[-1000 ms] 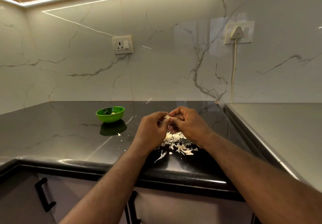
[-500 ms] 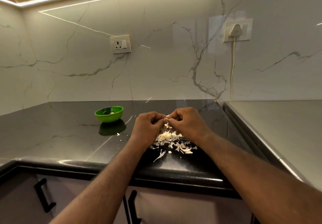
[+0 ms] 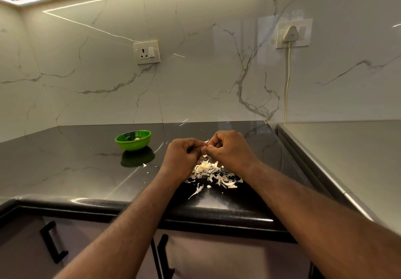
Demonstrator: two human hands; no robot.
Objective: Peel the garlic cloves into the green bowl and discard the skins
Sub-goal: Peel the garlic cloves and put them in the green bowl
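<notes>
My left hand (image 3: 184, 155) and my right hand (image 3: 230, 148) meet above the dark countertop, fingers curled, pinching a garlic clove (image 3: 206, 143) between them; only a pale sliver of it shows. Directly below lies a heap of white garlic skins (image 3: 213, 173). The green bowl (image 3: 133, 140) stands to the left of my hands, apart from them, with a pale peeled clove inside.
The dark glossy countertop (image 3: 76, 170) ends at a rounded front edge with cabinet handles below. A grey steel surface (image 3: 347, 148) adjoins on the right. A white cable (image 3: 287, 79) hangs from a wall plug. Stray skin flecks (image 3: 144, 165) lie near the bowl.
Both hands have stayed together over the skin heap, their fingers curling tighter round the clove. The view shifted slightly.
</notes>
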